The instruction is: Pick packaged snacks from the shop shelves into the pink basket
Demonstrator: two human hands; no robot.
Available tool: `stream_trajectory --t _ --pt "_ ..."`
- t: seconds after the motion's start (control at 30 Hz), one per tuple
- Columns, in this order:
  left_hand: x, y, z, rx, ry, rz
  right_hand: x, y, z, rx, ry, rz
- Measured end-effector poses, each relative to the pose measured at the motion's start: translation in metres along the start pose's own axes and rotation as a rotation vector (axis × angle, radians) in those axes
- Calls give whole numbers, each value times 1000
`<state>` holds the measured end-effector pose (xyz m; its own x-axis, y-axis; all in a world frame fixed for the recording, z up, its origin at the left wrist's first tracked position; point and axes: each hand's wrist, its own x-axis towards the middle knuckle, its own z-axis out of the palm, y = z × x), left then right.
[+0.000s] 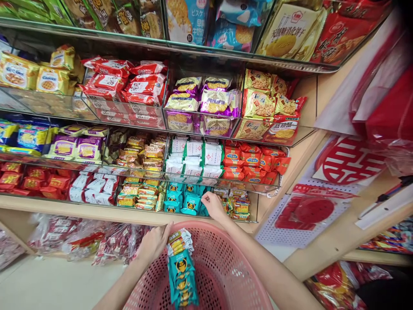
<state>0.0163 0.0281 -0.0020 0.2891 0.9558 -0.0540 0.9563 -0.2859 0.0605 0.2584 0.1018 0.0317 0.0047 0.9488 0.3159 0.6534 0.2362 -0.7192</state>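
Note:
My left hand (pixel 154 242) is closed over the left rim of a pink plastic basket (pixel 238 258) with perforated sides. Inside the basket, a row of teal snack packets (pixel 182 275) lies along the left side, with several small white-and-yellow packets (pixel 180 242) behind them. My right hand (pixel 213 206) reaches over the basket to the bottom shelf compartment. Its fingers are pinched together at the right edge of the stacked teal packets (pixel 191 203); the fingertips partly hide what they grip. Yellow-green packets (pixel 239 204) lie just right of that hand.
Clear dividers split the shelves into compartments. Above the teal stack sit white packets (pixel 194 159) and orange-red packets (pixel 250 161). A glass shelf edge (pixel 222 185) runs just above my right hand. Bagged red goods (pixel 112 241) lie under the shelf; red decorations (pixel 306 211) hang at right.

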Motion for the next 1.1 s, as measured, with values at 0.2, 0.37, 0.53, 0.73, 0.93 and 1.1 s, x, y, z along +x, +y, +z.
stream_trajectory --t 0.2,0.37,0.53,0.73,0.93,1.1 --pt "-3 2 -6 18 -37 -1 -1 -8 -2 112 -5 -45" --pt "-1 -1 1 7 -38 -5 -7 -17 -11 168 -9 -94" --pt "2 -2 6 -10 -19 5 -27 -30 -21 224 31 -129" --pt "-1 3 -3 -54 -26 -51 -75 -48 -30 336 -2 -102" --pt "0 3 -1 -34 -18 -89 -123 -57 -26 469 -212 -25" --pt "0 -2 7 106 -7 6 -138 -52 -14 537 -384 26"
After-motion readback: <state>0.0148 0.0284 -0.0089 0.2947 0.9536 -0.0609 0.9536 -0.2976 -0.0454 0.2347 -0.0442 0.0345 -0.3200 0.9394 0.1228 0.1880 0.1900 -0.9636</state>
